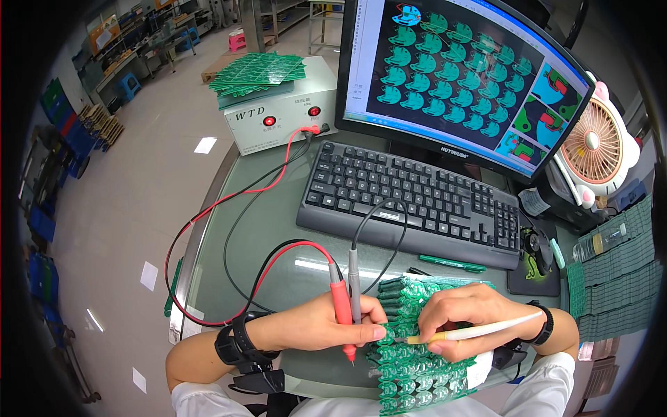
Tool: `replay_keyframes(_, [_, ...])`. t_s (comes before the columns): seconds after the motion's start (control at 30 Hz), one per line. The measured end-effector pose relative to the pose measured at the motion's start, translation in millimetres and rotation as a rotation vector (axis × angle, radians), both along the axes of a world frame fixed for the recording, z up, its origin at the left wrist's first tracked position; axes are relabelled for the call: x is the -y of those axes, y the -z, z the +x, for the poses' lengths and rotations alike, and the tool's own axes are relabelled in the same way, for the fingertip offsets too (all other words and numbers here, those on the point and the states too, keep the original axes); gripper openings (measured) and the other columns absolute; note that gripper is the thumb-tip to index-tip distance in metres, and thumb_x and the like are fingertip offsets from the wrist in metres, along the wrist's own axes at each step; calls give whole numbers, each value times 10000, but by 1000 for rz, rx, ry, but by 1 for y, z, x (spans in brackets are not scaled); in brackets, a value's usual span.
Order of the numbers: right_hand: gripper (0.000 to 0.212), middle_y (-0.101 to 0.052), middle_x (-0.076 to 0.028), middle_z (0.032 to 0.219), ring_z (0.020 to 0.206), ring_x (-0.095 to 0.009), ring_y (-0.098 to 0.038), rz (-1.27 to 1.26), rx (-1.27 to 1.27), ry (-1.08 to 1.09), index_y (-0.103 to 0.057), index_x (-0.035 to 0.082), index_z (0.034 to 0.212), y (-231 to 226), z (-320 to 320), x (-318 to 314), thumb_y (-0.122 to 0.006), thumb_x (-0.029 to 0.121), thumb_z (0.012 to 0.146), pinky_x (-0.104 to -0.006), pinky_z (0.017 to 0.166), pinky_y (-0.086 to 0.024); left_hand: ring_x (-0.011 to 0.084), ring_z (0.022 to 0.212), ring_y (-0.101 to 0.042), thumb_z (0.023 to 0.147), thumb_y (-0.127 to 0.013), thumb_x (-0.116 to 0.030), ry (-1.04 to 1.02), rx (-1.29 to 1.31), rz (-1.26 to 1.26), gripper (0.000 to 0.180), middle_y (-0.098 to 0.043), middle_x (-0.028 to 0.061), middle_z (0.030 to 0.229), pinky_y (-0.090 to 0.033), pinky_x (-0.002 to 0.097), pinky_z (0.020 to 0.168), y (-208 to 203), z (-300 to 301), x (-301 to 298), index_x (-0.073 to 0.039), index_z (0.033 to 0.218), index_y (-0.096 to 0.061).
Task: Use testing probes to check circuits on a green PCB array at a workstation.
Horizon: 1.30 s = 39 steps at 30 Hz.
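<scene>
My left hand (330,323) is closed around a red test probe (340,302) and a grey test probe (354,274). The red one's tip points down beside the green circuit board panels (424,382), and my left thumb reaches to their surface. Pinched in my right hand (469,320) is a slim tool with a white and yellow handle (493,327). Its fine end meets the boards close to my left thumb; the exact shape of that end is too small to tell. The panels lie in front of me in rows of small rounded boards, partly covered by both hands.
Red and black leads run left to a white power box (278,115) with green panels (257,73) stacked on top. Ahead stand a keyboard (417,198) and a monitor (451,76). A green pen (451,264), mouse (535,241), bottle (601,242) and fan (595,142) are nearby.
</scene>
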State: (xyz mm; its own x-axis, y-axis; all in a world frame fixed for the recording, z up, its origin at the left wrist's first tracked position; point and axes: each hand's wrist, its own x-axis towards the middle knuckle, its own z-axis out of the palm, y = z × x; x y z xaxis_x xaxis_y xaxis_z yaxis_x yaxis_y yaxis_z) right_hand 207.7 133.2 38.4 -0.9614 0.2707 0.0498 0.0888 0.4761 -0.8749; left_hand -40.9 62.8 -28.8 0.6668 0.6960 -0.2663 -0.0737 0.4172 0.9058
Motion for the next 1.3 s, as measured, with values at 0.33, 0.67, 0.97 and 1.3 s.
replay_keyframes(0.33, [180,-655,-11,871,774,-83,-610,-364,126,111,-646,48,975,-7,3,-3,-683,205,897,-235,676,-470,59,652,-547,944,-617,-239,-12,0,-27,232,-554,1,752,-485,232,584,2,2,3,-8,961,-596])
replay_keyframes(0.67, [200,-697,-127,955,864,-205,-680,-17,-191,474,-611,3,1080,-36,89,25,-560,161,969,-335,783,-534,70,664,-525,912,-613,-183,-147,-123,70,160,-560,-3,730,-420,221,598,-30,5,-5,-24,896,-602])
replay_keyframes(0.97, [452,-599,-111,1223,1070,-307,-578,492,82,292,-550,71,1179,-19,124,73,-719,294,824,-406,907,-459,212,504,-534,942,-318,-356,-266,247,422,563,-589,144,559,-438,336,534,-57,-2,-17,66,788,-658])
replay_keyframes(1.3, [225,-628,-34,1140,1027,-266,-596,752,13,157,-582,119,933,-14,100,70,-729,102,764,-384,834,-444,289,1261,-512,958,-308,-251,459,64,946,425,-672,99,1138,-222,489,1136,-48,75,-4,-50,1107,-651])
